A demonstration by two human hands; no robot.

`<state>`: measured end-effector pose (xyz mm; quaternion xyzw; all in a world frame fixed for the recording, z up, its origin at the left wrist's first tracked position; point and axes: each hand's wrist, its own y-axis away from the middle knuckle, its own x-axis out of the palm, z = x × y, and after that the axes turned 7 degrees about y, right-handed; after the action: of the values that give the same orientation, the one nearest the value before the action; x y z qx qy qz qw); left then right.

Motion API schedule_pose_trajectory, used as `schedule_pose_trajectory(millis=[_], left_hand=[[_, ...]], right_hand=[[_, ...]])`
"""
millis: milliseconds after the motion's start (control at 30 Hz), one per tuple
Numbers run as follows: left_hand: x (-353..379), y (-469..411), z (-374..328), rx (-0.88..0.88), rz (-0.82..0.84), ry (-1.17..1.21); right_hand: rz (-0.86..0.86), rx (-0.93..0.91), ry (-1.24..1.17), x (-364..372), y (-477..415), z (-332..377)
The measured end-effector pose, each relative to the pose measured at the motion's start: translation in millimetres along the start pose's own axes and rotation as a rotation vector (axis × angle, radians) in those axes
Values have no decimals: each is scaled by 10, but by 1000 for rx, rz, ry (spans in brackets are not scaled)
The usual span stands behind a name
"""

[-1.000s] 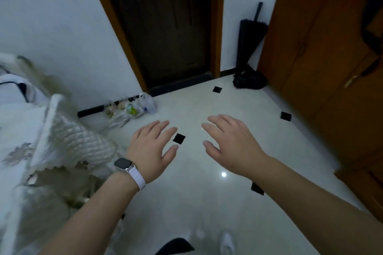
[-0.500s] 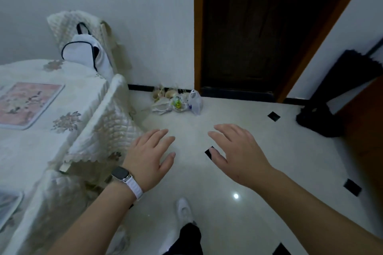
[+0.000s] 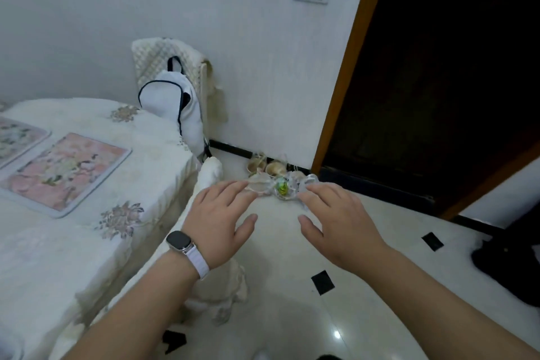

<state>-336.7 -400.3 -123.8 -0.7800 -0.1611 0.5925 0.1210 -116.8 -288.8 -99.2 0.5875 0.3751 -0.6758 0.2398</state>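
Lower middle of the frame: left hand (image 3: 222, 222) and right hand (image 3: 336, 221) hovered above the floor (image 3: 277, 245), grip on both spread apart, holding nothing. Just above the fingertips, mid-frame, the clear plastic bags (image 3: 281, 187) sat by the wall beside the dark door (image 3: 438, 82). Reach step, I'd say. Next move probably needs stooping lower and pinching the bag tops.
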Motion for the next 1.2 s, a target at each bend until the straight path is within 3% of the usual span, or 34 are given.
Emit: schedule_pose_trajectory(millis=[367, 667, 933, 1200], left_hand=[[131, -525, 940, -360, 64, -165], [91, -1199, 1235, -695, 70, -323], [-189, -790, 1277, -1003, -11, -439], [-298, -144, 1697, -1135, -86, -441]], right_hand=[[26, -286, -160, 855, -1827, -226], [77, -610, -294, 1154, -3416, -284], [140, -935, -410, 1391, -3888, 493], [167, -1102, -375, 1520, -4000, 1318]])
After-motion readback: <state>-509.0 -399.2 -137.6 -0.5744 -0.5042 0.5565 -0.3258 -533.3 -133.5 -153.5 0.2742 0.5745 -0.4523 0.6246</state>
